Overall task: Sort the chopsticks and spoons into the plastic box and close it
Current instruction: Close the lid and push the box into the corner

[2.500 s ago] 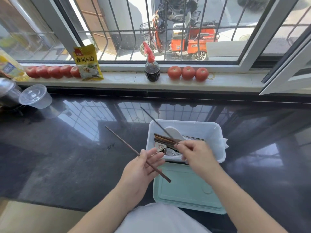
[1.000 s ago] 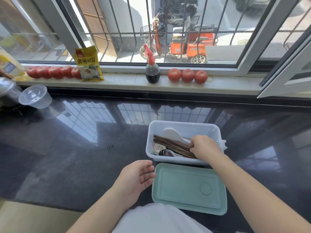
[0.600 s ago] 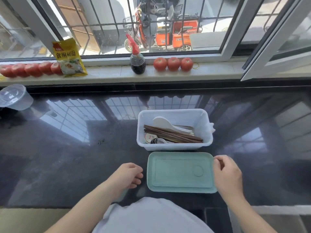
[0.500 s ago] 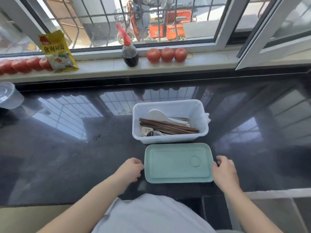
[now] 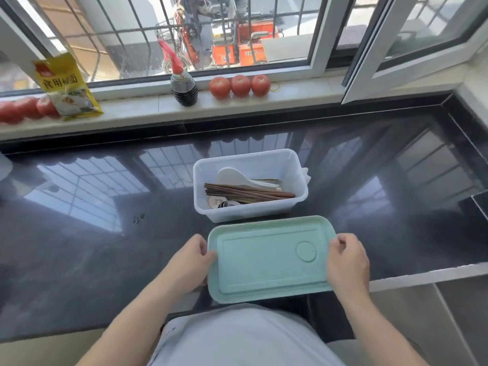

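My left hand (image 5: 190, 262) grips the left short edge of the pale green lid (image 5: 269, 260), thumb curled over the rim and the other fingers tucked beneath it. My right hand (image 5: 346, 261) grips the opposite short edge the same way, fingers curled round the rim. The lid sits level between my hands at the near edge of the dark polished counter (image 5: 92, 233); whether it touches the counter or is lifted clear I cannot tell. Just beyond it stands the clear plastic box (image 5: 250, 210), open at the top. Inside, the brown chopsticks (image 5: 248, 192) lie in a bundle along its length, a white rice spoon (image 5: 239, 177) rests behind them toward the far wall, and metal spoons (image 5: 229, 204) show under the chopsticks at the left end. On the window sill (image 5: 148, 107) beyond the counter stand a dark sauce bottle (image 5: 184, 88) with a red spout, three tomatoes (image 5: 239, 85) in a row to its right, and a yellow packet (image 5: 67, 88) leaning at the left with more tomatoes beside it.
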Demonstrator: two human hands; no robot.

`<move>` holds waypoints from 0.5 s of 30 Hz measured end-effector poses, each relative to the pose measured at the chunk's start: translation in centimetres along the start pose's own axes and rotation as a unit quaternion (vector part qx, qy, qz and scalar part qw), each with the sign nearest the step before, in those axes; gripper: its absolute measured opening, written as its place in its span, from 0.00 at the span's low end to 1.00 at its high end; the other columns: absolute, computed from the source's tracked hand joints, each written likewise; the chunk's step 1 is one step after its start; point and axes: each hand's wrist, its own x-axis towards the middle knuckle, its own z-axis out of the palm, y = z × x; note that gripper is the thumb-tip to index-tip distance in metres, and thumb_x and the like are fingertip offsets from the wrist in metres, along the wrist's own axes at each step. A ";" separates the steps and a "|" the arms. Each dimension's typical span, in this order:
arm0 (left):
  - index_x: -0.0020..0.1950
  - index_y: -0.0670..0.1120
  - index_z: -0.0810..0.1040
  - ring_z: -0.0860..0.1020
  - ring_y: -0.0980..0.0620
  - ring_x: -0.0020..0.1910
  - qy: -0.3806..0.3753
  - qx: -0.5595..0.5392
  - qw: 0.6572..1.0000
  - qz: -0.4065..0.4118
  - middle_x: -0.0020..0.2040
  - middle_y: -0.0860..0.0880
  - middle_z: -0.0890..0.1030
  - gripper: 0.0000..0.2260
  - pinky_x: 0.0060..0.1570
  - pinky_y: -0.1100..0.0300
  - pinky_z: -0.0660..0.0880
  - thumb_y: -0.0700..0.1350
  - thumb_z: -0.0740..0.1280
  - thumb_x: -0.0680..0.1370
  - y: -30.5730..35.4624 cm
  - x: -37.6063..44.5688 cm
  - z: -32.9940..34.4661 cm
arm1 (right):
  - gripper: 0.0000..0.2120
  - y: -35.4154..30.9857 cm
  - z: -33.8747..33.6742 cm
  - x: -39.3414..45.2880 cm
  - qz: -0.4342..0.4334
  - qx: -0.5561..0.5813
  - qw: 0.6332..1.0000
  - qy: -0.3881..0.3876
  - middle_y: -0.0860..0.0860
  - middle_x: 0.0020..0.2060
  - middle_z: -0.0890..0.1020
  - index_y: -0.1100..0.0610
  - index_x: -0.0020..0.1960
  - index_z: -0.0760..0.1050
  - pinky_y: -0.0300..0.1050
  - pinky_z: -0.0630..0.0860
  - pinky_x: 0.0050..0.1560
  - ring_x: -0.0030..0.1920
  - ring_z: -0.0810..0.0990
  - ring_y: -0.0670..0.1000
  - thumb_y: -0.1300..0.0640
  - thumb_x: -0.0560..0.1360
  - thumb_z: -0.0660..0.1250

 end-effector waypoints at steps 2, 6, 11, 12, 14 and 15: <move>0.50 0.45 0.74 0.80 0.48 0.34 0.040 -0.043 0.998 0.035 0.41 0.44 0.84 0.08 0.34 0.56 0.79 0.49 0.66 0.81 1.8 -1.1 -3.2 | 0.05 -2.7 -1.2 -0.4 -0.033 0.054 0.998 0.025 0.50 0.49 0.78 0.53 0.50 0.73 0.47 0.67 0.49 0.50 0.74 0.53 0.57 0.82 0.59; 0.55 0.48 0.82 0.86 0.42 0.49 0.047 -0.187 0.977 0.095 0.47 0.47 0.88 0.06 0.54 0.38 0.81 0.46 0.67 0.82 4.5 0.2 -9.4 | 0.11 -9.2 -1.9 1.6 -0.098 0.083 0.992 -0.017 0.53 0.51 0.80 0.55 0.52 0.78 0.53 0.74 0.52 0.51 0.76 0.56 0.57 0.82 0.57; 0.51 0.51 0.84 0.85 0.47 0.42 0.153 -0.159 0.942 0.254 0.47 0.50 0.88 0.05 0.50 0.42 0.82 0.43 0.71 0.78 7.7 1.4 -13.4 | 0.21 -16.8 -3.5 6.5 0.003 0.338 0.925 -0.171 0.60 0.51 0.85 0.63 0.52 0.80 0.56 0.77 0.59 0.55 0.82 0.61 0.48 0.84 0.56; 0.49 0.51 0.83 0.85 0.52 0.42 0.198 -0.143 0.923 0.298 0.47 0.52 0.87 0.06 0.50 0.49 0.82 0.40 0.71 0.78 8.1 1.2 -13.4 | 0.24 -17.5 -4.3 7.3 0.035 0.411 0.884 -0.223 0.58 0.50 0.85 0.62 0.54 0.81 0.52 0.78 0.56 0.54 0.83 0.59 0.43 0.85 0.55; 0.49 0.49 0.82 0.84 0.56 0.50 0.285 -0.085 0.867 0.399 0.53 0.55 0.86 0.12 0.53 0.60 0.80 0.32 0.70 0.76 8.2 0.7 -13.0 | 0.27 -18.0 -5.4 8.2 0.058 0.476 0.825 -0.299 0.57 0.55 0.83 0.62 0.61 0.78 0.49 0.78 0.52 0.57 0.82 0.56 0.41 0.84 0.54; 0.50 0.45 0.82 0.83 0.53 0.54 0.316 -0.041 0.834 0.450 0.57 0.53 0.84 0.13 0.55 0.59 0.79 0.28 0.70 0.74 7.9 1.0 -12.6 | 0.23 -17.9 -5.3 8.4 0.046 0.489 0.815 -0.306 0.57 0.59 0.81 0.62 0.64 0.76 0.48 0.79 0.51 0.58 0.81 0.55 0.44 0.84 0.57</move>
